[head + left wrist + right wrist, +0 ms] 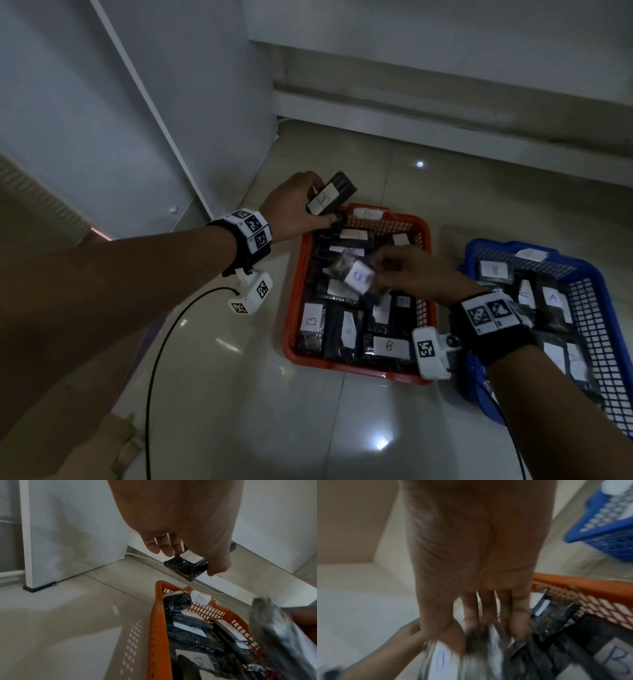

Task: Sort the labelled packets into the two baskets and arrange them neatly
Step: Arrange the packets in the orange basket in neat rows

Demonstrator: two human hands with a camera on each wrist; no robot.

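1. Head view: an orange plastic basket (424, 240) sits on the shiny tile floor (308, 428). It is full of dark plastic-wrapped packets with white paper labels marked B (390, 346). At 3 o'clock from it, just beside it, is a blue plastic basket (603, 308) with dark packets marked A (493, 270). The left hand (291, 209) is over the orange basket's 11 o'clock corner, with fingers and thumb curled round a dark flat packet with a white B label (330, 198). The right hand (418, 274) is over the middle of the orange basket and pinches a small blurry packet with a white label (358, 277). It hides some packets below. A black cable (154, 359) lies on the floor at 9 o'clock.

2. Left wrist view: the left hand (180, 527) holds the dark packet (186, 568) above the floor, past the orange basket's (158, 628) far end. A white wall panel (77, 527) stands at 10 o'clock.

3. Right wrist view: this view is blurry. The right hand's fingers (518, 615) bend down onto a shiny packet (479, 655). How tight they hold, I cannot tell here. The blue basket (599, 527) is at 2 o'clock.
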